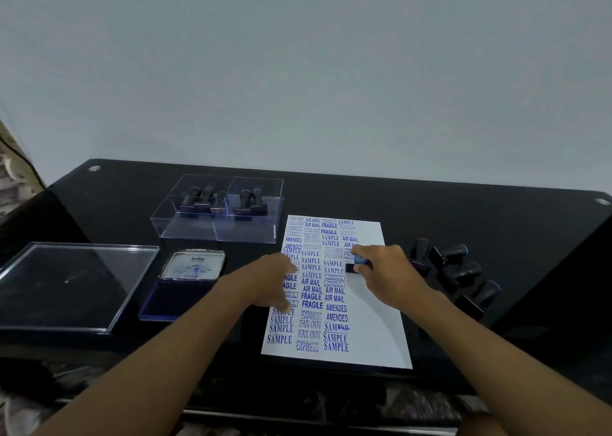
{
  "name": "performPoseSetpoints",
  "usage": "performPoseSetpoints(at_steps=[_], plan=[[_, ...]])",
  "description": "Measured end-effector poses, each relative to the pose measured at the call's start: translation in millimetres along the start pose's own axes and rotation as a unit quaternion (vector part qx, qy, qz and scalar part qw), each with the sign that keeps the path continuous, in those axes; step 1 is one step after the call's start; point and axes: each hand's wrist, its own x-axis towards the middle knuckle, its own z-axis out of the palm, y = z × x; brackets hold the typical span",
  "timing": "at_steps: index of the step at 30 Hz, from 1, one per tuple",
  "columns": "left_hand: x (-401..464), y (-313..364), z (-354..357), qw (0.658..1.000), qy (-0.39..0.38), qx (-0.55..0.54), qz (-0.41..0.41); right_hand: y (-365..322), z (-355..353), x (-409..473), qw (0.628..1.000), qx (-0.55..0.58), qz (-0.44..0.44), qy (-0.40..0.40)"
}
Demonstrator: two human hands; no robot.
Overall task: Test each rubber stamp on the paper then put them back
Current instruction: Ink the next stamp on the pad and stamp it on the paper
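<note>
A white paper [381,329] covered with several blue stamp prints lies on the black table [496,210]. My right hand [390,273] grips a rubber stamp [356,263] with a blue-topped handle, its black base down on the paper's right column. My left hand [271,285] rests with spread fingers on the paper's left edge, holding nothing. Several black stamps [460,270] lie on the table right of the paper. A clear compartment box [218,227] behind holds several more stamps [222,200].
An open blue ink pad [172,296] with its lid [193,265] up sits left of the paper. A clear plastic lid [69,283] lies at the far left. A plain wall stands behind the table. The table's front edge runs below my forearms.
</note>
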Motion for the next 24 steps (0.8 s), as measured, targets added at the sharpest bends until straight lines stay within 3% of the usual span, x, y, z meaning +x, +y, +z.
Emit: performPoseSetpoints(at_steps=[12,19,24], plan=[[1,3,-1,1.0,-0.003,0.012,0.001,0,-12,36,0.995,-0.071,0.03,-0.063],[2,4,0,1.0,-0.011,0.021,-0.012,-1,-5,12,1.0,-0.014,0.011,-0.023],[0,11,-3,0.998,-0.027,0.049,-0.009,-7,-17,23,0.998,-0.015,0.046,-0.042]])
